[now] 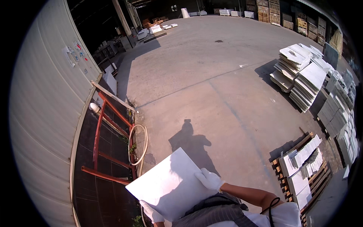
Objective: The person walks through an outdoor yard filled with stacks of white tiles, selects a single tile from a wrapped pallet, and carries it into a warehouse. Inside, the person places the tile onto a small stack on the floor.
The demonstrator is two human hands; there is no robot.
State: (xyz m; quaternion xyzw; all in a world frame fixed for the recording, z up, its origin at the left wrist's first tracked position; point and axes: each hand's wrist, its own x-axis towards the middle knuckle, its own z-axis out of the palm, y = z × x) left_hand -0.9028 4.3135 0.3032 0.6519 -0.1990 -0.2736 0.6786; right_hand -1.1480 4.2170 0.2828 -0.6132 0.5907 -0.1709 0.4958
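A square white slab (166, 185), which looks like a stone tile, is held in front of my body, tilted, with one corner pointing away from me. My right hand (210, 179), in a white glove, grips its right edge, with the fingers over the top face. At its near left edge my left hand (152, 212), also in a white glove, is closed round the rim; the fingers underneath are hidden. Part of the slab's face lies in my shadow.
A red metal frame (97, 140) and a looped pale hose (146, 145) lie along the left wall. To the right are a wooden pallet (281, 176) bearing white slabs and a tall slab stack (310, 81). Concrete floor (181, 75) stretches ahead towards distant crates (263, 11).
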